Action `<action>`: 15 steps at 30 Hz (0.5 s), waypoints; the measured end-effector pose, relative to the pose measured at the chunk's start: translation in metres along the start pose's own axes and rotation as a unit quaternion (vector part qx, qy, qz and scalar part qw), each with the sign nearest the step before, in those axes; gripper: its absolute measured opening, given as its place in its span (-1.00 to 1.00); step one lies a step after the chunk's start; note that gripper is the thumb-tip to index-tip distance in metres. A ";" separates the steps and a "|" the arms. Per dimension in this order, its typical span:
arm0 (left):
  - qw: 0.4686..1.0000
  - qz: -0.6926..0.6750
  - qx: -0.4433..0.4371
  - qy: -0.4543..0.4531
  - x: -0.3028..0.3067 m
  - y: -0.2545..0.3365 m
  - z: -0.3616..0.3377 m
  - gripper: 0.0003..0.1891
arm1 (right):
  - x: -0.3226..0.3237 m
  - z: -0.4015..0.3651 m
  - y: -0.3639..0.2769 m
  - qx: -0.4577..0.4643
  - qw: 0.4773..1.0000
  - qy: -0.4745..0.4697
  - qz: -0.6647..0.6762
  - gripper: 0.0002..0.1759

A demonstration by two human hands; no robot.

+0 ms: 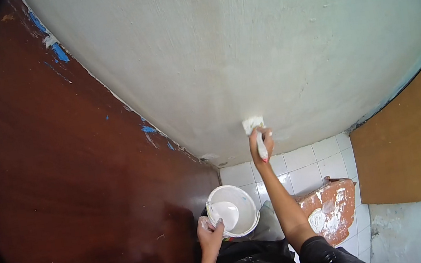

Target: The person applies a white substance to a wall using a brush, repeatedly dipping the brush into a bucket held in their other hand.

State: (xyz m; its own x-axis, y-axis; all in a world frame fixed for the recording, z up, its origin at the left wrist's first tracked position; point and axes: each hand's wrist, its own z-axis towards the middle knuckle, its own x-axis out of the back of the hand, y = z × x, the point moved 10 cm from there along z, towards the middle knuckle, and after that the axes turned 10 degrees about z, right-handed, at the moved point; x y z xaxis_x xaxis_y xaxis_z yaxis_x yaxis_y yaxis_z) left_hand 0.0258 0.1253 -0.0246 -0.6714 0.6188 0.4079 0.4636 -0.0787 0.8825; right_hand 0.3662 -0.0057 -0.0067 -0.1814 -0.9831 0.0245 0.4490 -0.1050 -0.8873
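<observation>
My right hand [262, 141] is closed around the handle of a paintbrush [253, 123], whose white-coated bristles meet the lower part of the pale wall [244, 63]. Near my body, my left hand [211, 233] grips the rim of a white bucket [248, 202]. White paint [225, 215] lies in the bottom of this bucket, which tilts a little toward me. The thumb shows inside the rim, while the other fingers are partly hidden.
A reddish-brown panel [90, 190] with blue and white paint marks rises on the left. White floor tiles [300, 157] meet the wall's base. On the right stand a paint-splattered reddish stool [344, 200] and a light brown panel [409, 142].
</observation>
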 end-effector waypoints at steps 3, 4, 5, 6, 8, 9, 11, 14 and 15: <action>1.000 0.017 -0.003 -0.011 0.002 -0.017 0.001 -0.70 | -0.003 -0.002 0.004 -0.066 0.997 -0.028 -0.014 -0.75; 1.000 0.009 -0.002 -0.009 0.003 -0.021 0.000 -0.71 | -0.004 0.015 -0.028 -0.040 0.999 -0.029 -0.010 -0.76; 1.000 0.000 0.000 -0.008 0.003 -0.023 0.000 -0.71 | -0.005 0.033 -0.063 -0.015 0.999 -0.029 -0.006 -0.76; 1.000 0.005 -0.003 -0.002 0.005 -0.020 -0.001 -0.71 | -0.003 0.053 -0.104 0.026 0.999 -0.006 0.025 -0.76; 1.000 0.013 -0.008 0.012 0.009 -0.009 -0.003 -0.71 | -0.002 0.092 -0.179 0.095 0.992 0.020 0.086 -0.75; 1.000 0.002 -0.002 0.012 0.009 -0.008 -0.005 -0.71 | -0.003 0.108 -0.209 0.121 0.986 0.023 0.115 -0.75; 1.000 -0.017 0.006 0.010 0.009 -0.004 -0.005 -0.71 | -0.005 0.127 -0.243 0.154 0.967 0.034 0.200 -0.74; 0.999 -0.015 -0.025 0.023 0.012 -0.006 -0.004 -0.73 | -0.006 0.118 -0.237 0.224 0.962 0.035 0.151 -0.74; 0.999 -0.020 -0.024 0.027 0.012 -0.006 -0.002 -0.73 | -0.013 0.104 -0.193 0.171 0.975 0.016 0.143 -0.74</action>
State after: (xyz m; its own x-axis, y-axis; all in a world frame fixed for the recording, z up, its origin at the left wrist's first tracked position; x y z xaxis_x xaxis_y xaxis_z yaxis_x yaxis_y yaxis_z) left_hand 0.0141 0.1317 -0.0247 -0.7195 0.5795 0.3827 0.4083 -0.0927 0.9081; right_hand 0.3731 0.0116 0.2124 -0.0306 -0.9750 -0.2202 0.7502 0.1231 -0.6496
